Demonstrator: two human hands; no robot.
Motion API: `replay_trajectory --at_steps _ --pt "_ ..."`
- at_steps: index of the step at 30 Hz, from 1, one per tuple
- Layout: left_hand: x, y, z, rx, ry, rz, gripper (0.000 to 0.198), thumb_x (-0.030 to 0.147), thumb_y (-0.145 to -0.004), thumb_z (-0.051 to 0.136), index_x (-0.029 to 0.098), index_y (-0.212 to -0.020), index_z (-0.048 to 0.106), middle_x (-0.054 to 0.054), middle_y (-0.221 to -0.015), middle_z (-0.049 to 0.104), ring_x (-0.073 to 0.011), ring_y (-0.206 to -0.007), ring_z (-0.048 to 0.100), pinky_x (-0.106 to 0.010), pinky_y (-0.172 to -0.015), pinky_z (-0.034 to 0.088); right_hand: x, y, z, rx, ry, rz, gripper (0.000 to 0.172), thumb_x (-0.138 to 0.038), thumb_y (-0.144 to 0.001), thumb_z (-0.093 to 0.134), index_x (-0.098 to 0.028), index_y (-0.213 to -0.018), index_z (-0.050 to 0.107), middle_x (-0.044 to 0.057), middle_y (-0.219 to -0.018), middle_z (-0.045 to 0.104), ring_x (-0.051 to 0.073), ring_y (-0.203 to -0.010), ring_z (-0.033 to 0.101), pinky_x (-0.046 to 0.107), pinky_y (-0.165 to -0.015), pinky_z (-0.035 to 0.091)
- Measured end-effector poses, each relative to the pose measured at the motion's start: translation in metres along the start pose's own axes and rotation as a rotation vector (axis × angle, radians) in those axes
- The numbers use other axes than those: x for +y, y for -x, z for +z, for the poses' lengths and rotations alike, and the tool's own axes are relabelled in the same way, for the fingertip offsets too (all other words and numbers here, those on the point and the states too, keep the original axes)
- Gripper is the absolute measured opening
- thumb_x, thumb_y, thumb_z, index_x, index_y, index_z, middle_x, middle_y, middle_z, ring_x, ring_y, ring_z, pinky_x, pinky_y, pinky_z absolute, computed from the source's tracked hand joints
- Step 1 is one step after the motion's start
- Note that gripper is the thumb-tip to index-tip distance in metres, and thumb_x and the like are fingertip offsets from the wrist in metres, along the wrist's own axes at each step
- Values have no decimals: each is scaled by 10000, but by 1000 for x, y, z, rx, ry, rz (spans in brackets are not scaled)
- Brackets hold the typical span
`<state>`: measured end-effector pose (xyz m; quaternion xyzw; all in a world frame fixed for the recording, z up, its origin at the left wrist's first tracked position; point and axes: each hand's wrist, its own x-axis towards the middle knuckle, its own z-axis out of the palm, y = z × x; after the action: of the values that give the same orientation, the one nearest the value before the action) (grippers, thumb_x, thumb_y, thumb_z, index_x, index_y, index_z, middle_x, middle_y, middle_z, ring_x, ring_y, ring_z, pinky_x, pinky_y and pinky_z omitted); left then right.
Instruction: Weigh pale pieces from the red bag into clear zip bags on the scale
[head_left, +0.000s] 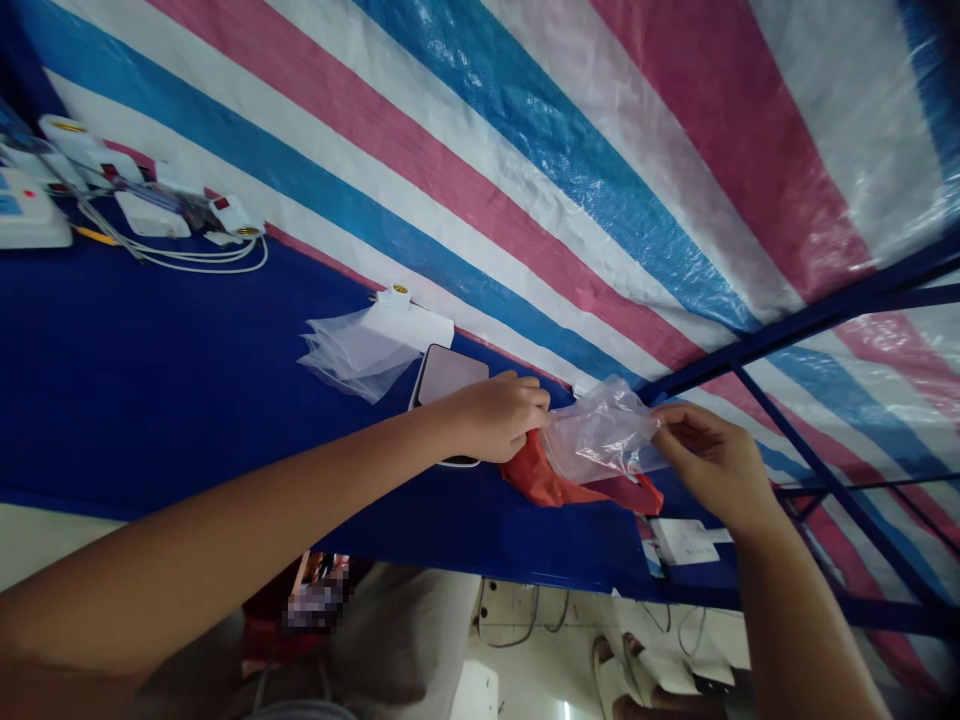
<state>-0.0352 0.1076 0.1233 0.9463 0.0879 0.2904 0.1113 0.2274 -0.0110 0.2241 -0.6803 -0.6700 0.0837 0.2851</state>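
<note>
My left hand [504, 412] is closed at the left edge of a red-orange plastic bag [536, 478], right where it meets a clear plastic bag [600, 430]. Its fingertips are partly hidden. With thumb and fingers, my right hand [709, 462] pinches the right end of the clear bag. The clear bag is stretched between both hands and overlaps the red-orange bag. Beneath my left wrist lies a white-edged box or tray, partly covered, with a flat pinkish-grey rectangular piece [454, 376] on it.
Several clear plastic sleeves [356, 352] lie on the blue table [172, 370] beside a white socket piece [397, 294]. White devices and cables [202, 258] stand far left. A small white box [684, 542] lies right. Blue metal bars [750, 345] cross before a striped sheet [480, 190].
</note>
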Motion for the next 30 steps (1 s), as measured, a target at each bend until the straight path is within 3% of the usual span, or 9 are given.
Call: replay_trajectory --at_steps 3,5,9,13,16,19,24,26,30 --pt "1 7 -2 84 67 -9 253 45 -814 498 160 -948 679 -102 -1108 688 -246 -1076 585 -422 -948 438 -5 1 -11 142 -119 96 179 -401 -771 792 -247 -811 711 26 -822 693 205 -742 638 325 -716 536" --pt "4 11 -5 243 242 -70 298 59 -818 501 169 -1049 653 -113 -1198 661 -244 -1156 577 -428 -1009 450 -7 4 -18 251 -280 175 150 -385 -782 779 -265 -774 689 4 -756 670 193 -680 619 324 -679 537" --pt "18 20 -9 551 908 -433 198 265 -937 512 177 -1103 575 -120 -1166 649 -198 -1051 647 -366 -887 556 -15 8 -20 282 -554 233 99 -385 -827 666 -294 -845 702 30 -841 729 277 -829 702 417 -760 596" --pt "38 34 -13 572 1453 -620 404 483 -920 610 169 -1157 521 -145 -1186 633 -198 -954 687 -347 -790 597 -40 11 11 247 -705 272 321 -450 -827 653 -263 -1070 746 109 -1013 767 379 -1128 681 517 -904 606" --pt "51 56 -20 528 1652 -689 598 568 -851 686 183 -1265 490 -151 -1170 643 -223 -924 697 -363 -741 610 -67 13 53 234 -898 339 318 -415 -793 716 -230 -1050 750 106 -1022 774 341 -1117 699 461 -900 625" --pt "54 87 -34 607 1599 -791 651 522 -783 771 186 -1265 492 -86 -987 684 -176 -744 684 -310 -646 579 -93 12 103 225 -1115 411 312 -320 -717 816 -180 -986 739 77 -985 777 260 -999 737 363 -853 638" --pt "35 161 -59 876 1212 -1060 542 362 -685 809 190 -1119 531 33 -742 633 -105 -576 593 -239 -572 498 -134 17 195 94 -1338 526 267 -296 -726 830 -173 -934 717 40 -926 773 212 -865 744 350 -761 641" --pt "26 198 -65 890 1072 -1139 534 385 -675 788 190 -1103 534 52 -706 607 -102 -558 575 -232 -556 474 -147 29 233 29 -1386 576 249 -314 -755 805 -185 -945 710 39 -947 776 218 -867 746 368 -748 640" --pt "17 267 -74 765 749 -1236 549 488 -738 725 197 -1159 526 26 -749 637 -140 -616 611 -251 -570 469 -153 62 288 -45 -1377 687 245 -329 -734 832 -213 -894 688 10 -852 772 210 -769 750 362 -699 637"
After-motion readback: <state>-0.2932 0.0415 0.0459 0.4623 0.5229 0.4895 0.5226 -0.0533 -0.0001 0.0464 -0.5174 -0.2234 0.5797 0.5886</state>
